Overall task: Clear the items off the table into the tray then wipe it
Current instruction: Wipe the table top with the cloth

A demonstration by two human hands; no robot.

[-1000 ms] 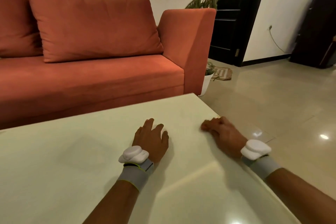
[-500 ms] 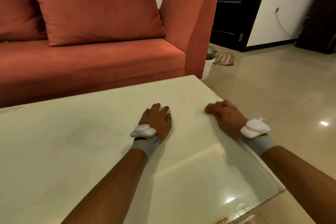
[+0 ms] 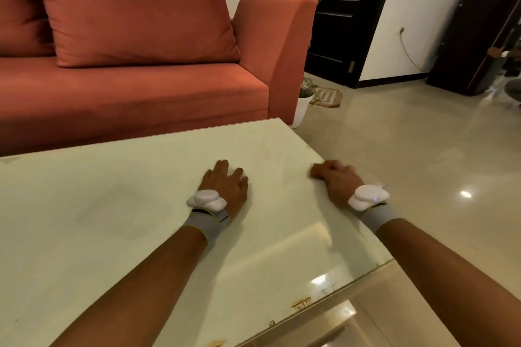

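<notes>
The pale glossy table (image 3: 112, 220) fills the lower left of the head view. My left hand (image 3: 227, 184) lies palm down on it with the fingers spread, and nothing shows in its grip. My right hand (image 3: 337, 177) rests near the table's right edge with its fingers loosely bent, holding nothing that I can see. Both wrists carry a white device on a grey band. No tray, cloth or loose items are in view.
An orange sofa (image 3: 141, 87) with a cushion stands just behind the table. A white plant pot (image 3: 301, 107) and a small mat (image 3: 327, 97) sit by the sofa's arm. Tiled floor (image 3: 408, 149) lies to the right, with a dark door (image 3: 349, 17) beyond.
Both hands stay in about the same places on the table. Only my head's view has shifted.
</notes>
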